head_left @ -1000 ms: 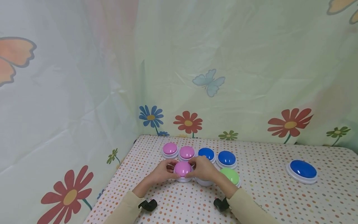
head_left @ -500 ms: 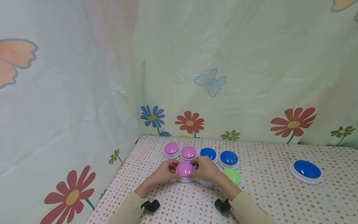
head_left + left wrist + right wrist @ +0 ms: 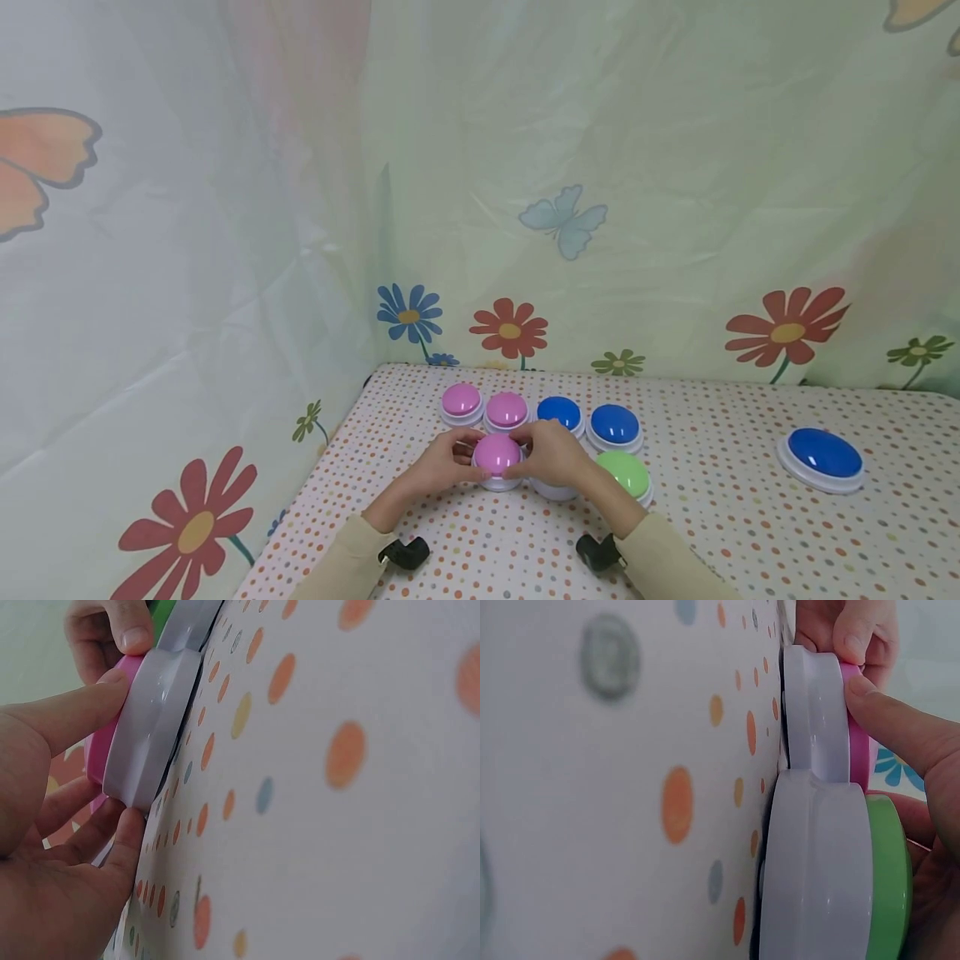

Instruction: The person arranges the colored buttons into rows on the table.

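Observation:
A pink dome push button [image 3: 497,454] on a round white base sits in the front row on the table. My left hand [image 3: 442,460] holds it from the left, thumb on the dome's near edge and fingers around the side. From the right, my right hand [image 3: 553,454] grips the same button, its thumb on the pink edge in the right wrist view. Under the right hand is another button, mostly hidden in the head view; the right wrist view shows its green dome [image 3: 891,877] and white base [image 3: 817,877], right against the pink button's base.
Behind stand two pink buttons [image 3: 461,399] and two blue buttons [image 3: 615,424] in a row. A green button [image 3: 624,473] lies beside the right forearm. Farther right sits a larger blue button [image 3: 823,452]. A flowered curtain [image 3: 675,208] borders the dotted table [image 3: 480,558] behind and left.
The head view has shifted slightly, so everything appears a little farther right than a second ago. Both hands keep their hold on the pink button, which stays in place among the others.

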`<state>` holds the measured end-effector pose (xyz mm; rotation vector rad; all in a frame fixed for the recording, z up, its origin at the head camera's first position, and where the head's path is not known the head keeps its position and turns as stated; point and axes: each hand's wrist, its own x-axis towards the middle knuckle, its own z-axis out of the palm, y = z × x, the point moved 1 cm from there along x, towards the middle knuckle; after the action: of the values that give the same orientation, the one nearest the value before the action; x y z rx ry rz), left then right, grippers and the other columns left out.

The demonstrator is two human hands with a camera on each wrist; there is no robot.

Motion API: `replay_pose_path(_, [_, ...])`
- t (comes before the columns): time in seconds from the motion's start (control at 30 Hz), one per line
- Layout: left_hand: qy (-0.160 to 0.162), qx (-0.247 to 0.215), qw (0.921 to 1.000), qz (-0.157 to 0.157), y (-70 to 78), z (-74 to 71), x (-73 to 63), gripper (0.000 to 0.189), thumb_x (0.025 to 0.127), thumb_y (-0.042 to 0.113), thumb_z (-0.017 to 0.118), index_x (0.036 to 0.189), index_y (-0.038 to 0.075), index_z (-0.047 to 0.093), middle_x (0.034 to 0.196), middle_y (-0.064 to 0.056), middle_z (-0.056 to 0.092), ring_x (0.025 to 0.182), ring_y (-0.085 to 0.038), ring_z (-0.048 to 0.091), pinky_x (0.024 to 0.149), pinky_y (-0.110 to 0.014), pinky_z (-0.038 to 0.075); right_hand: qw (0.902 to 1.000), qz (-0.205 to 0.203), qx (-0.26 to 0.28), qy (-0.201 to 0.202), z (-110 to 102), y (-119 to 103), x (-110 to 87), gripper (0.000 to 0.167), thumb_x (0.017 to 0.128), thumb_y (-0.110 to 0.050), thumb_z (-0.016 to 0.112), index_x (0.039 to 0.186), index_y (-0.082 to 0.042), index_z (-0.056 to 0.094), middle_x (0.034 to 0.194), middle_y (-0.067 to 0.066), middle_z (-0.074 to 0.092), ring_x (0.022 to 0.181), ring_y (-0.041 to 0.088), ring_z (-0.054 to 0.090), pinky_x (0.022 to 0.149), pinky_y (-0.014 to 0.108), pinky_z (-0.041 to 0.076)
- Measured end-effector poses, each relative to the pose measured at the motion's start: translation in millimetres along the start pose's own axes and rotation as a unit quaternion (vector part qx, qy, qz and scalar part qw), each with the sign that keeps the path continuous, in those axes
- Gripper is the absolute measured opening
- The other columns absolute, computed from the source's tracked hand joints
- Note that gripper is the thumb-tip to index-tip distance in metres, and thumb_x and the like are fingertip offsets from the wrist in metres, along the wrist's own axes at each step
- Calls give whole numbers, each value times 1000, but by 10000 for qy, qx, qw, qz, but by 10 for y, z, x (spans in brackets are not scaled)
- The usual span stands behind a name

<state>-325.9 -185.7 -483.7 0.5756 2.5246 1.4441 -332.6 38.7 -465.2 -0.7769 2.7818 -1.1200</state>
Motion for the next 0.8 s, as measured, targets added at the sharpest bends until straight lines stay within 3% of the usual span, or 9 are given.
replay_pose_path(0.5, [-143,-103,9996,235,-9,-37,7,55,82,15,79,131,7,55,118,-5,60,106,-20,58,89,-30,50,9999,-5,-83,-64,-32,-27,2,53,70,-36,87,114,-11,71,100,-2,68,80,14,57,69,27,51])
replay_pose_path(0.67, [-225,-143,9995,179,-45,-55,-14,58,82,13,79,133,2,52,118,-9,60,107,-23,58,89,-31,51,9998,-11,-173,-119,-56,-33,-3,58,70,-34,88,118,-7,68,110,5,68,95,21,63,77,34,55])
replay_pose_path(0.8, [-155,-142,9998,-18,-1,-121,-26,59,85,16,76,136,0,50,123,-13,56,112,-27,55,93,-37,49,9999,21,99,-13,-189,-89,-36,58,74,-29,86,123,-5,65,116,10,66,107,30,60,83,42,54])
